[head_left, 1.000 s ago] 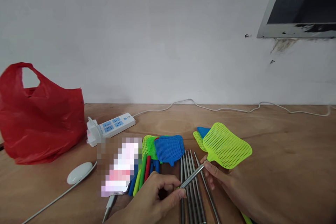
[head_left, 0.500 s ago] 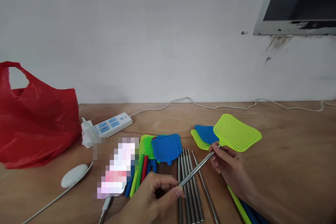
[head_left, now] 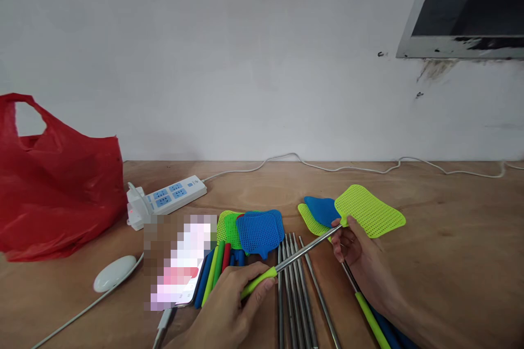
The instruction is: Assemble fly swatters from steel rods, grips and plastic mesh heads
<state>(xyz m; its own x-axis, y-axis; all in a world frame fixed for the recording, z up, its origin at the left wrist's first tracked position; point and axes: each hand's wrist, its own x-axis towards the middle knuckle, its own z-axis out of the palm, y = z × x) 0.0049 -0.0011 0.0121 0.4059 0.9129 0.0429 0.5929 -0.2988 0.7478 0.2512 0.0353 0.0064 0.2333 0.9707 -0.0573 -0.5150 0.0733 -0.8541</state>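
A yellow-green fly swatter (head_left: 368, 211) is held up slantwise in both hands. My left hand (head_left: 235, 297) is closed round its yellow-green handle, which sits at the lower end of the metal rod. With fingers and thumb my right hand (head_left: 360, 251) pinches the neck where the rod meets the mesh head. Below the rod, several bare metal rods (head_left: 301, 300) lie side by side. Beyond my left hand are stacked swatter heads, a blue one (head_left: 260, 232) on top. Loose handles in blue, yellow, green and red, such as the green handle (head_left: 218, 263), lie beside that hand.
Two swatters, with a blue head (head_left: 321, 211) over a yellow one, lie under my right hand. Left are a phone (head_left: 186, 283) with a blurred screen, a white mouse-shaped object (head_left: 114, 274), a power strip (head_left: 180, 194) and a red plastic bag (head_left: 61, 191). A cable runs along the wall.
A yellow-green handle now shows in my left hand at the rod's lower end, where only bare rod showed before. The left hand sits slightly lower left; the swatter head has dipped slightly.
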